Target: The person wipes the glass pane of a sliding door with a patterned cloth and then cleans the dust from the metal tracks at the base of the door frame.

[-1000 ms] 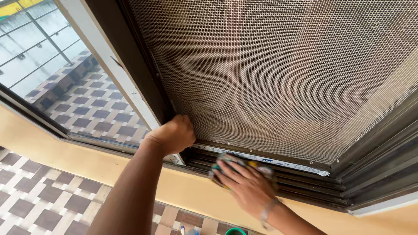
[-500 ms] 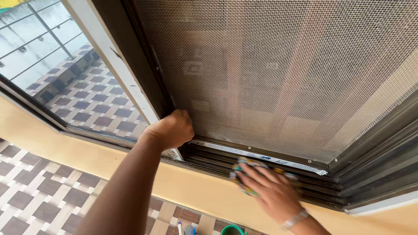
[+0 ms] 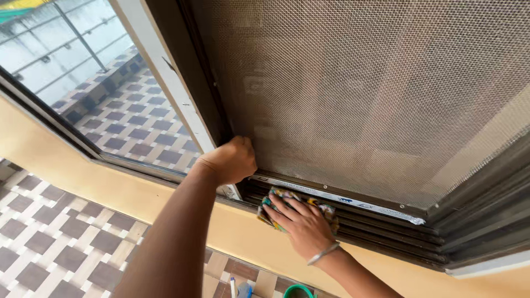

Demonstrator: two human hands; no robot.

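My left hand (image 3: 232,160) is closed around the lower corner of the dark frame of a sliding mesh screen (image 3: 364,94), at the frame's left edge. My right hand (image 3: 301,221) lies flat, fingers spread, pressing a multicoloured patterned cloth (image 3: 276,205) onto the dark grooved window track (image 3: 386,229) below the screen. A thin bracelet sits on my right wrist. A white strip with a sticker runs along the screen's bottom rail.
A glass pane (image 3: 94,72) to the left shows a tiled balcony and railing outside. A yellow wall (image 3: 66,171) runs below the sill. Checked floor tiles (image 3: 49,237) lie beneath; a green container (image 3: 298,291) and a small bottle (image 3: 243,289) stand on the floor.
My right hand slid the cloth right along the track, then back left towards my left hand. My left hand kept its hold on the screen frame. The view shifted slightly.
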